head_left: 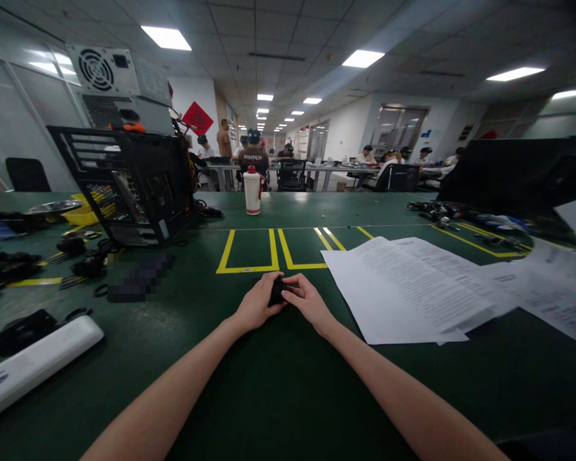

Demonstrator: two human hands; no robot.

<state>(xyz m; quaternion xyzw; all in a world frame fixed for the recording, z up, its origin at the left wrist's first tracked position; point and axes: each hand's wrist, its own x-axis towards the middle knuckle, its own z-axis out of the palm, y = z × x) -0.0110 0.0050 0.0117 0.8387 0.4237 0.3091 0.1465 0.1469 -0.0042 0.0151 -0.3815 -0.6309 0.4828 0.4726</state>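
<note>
Held between both hands, a small black object [277,291] is kept at the near middle of the green table [283,397], just short of some yellow tape outlines [247,270]. It is clasped from the left by the left hand [259,302], with the fingers curled over its far side and the thumb set on its near side. From the right it is pinched by the thumb and fingertips of the right hand [308,301], which are drawn nearly together. Much of the object is covered by the fingers, so its exact kind cannot be told, nor whether it is rested on the tabletop.

To the right of the right hand, white printed sheets [388,288] are spread in overlapping layers. To the left, a dark item [139,278] is obscured by pixelation, and nearer, a long white bar [43,365] is laid at a slant at the left edge. Farther left, an open black computer case [160,186] is stood on the table, with a silver power supply [108,72] seen above it. Near the far edge, a white cup with a red lid [253,194] is placed upright. Beyond, other tables are occupied by seated people [253,157].
</note>
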